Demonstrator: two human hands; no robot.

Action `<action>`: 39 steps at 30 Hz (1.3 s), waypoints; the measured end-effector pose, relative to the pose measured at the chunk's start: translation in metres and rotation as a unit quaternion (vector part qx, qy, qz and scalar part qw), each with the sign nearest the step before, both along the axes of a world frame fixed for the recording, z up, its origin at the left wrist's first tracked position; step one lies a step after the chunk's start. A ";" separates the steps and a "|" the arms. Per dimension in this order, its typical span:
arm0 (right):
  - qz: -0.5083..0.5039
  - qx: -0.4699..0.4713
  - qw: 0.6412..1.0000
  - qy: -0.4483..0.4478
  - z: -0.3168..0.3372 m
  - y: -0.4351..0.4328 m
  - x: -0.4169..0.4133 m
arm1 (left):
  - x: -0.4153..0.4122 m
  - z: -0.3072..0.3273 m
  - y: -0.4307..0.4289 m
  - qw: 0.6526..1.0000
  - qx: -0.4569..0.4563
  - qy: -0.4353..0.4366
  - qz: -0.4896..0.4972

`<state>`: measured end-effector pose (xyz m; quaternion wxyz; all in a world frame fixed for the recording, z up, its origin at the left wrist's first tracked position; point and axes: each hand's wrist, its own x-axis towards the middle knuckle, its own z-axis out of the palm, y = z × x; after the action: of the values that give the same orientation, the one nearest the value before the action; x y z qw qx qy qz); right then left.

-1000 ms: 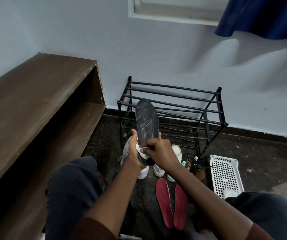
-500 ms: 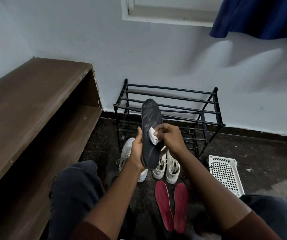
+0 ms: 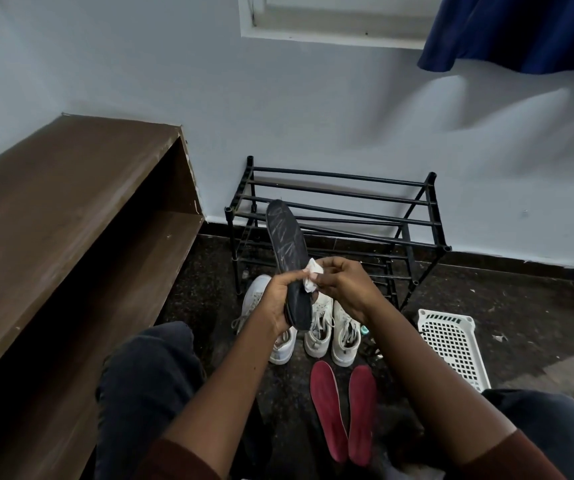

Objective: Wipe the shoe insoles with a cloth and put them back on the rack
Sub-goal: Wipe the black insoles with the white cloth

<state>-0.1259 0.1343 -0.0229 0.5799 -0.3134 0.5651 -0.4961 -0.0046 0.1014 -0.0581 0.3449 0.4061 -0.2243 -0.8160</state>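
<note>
The dark insole [image 3: 285, 240] stood nearly upright in front of the rack [image 3: 341, 202], its toe end across the rack's left bars. Its heel end was gripped by the left hand [image 3: 278, 299], fingers curled round its edge. The right hand [image 3: 341, 285] pinched a small white cloth [image 3: 313, 280] against the insole's right edge. White shoes [image 3: 318, 323] stood before the rack, two red insoles [image 3: 327, 407] lay farther from it, and a white basket [image 3: 452, 348] sat off its right end.

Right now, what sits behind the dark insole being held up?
The black shoe rack against the wall, and white shoes on the floor below. The insole and the left hand cover part of both.
</note>
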 end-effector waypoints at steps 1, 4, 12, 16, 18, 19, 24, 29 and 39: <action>-0.019 0.004 1.000 0.011 -0.001 -0.001 -0.002 | 0.001 0.000 -0.001 1.000 -0.006 -0.011 -0.001; -0.063 0.026 0.995 0.069 -0.006 -0.003 -0.005 | 0.001 0.001 0.001 0.998 -0.045 -0.034 0.005; -0.092 0.015 0.987 0.129 -0.008 -0.004 -0.013 | -0.002 0.010 0.002 0.996 -0.051 -0.064 0.038; -0.062 0.009 0.992 0.110 -0.003 -0.001 -0.018 | 0.004 0.010 0.000 0.996 -0.029 -0.064 0.055; -0.048 0.018 0.995 0.080 -0.002 -0.001 -0.017 | 0.006 0.010 -0.001 0.996 -0.020 -0.073 0.051; -0.049 0.027 0.997 0.047 -0.001 -0.001 -0.017 | 0.006 0.010 -0.001 0.996 -0.017 -0.071 0.046; -0.064 0.050 0.996 -0.043 -0.004 -0.001 -0.008 | 0.002 0.011 0.001 0.999 0.008 -0.005 0.032; -0.052 0.051 0.996 -0.043 -0.005 0.001 -0.008 | -0.001 0.005 -0.002 0.997 -0.042 -0.062 0.030; -0.192 0.063 0.974 -0.098 -0.005 -0.010 -0.007 | 0.002 0.001 -0.004 0.990 -0.083 -0.110 -0.006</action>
<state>-0.1331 0.1243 -0.0276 0.5447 -0.1115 0.5853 -0.5901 -0.0030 0.0974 -0.0574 0.3457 0.4622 -0.3306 -0.7467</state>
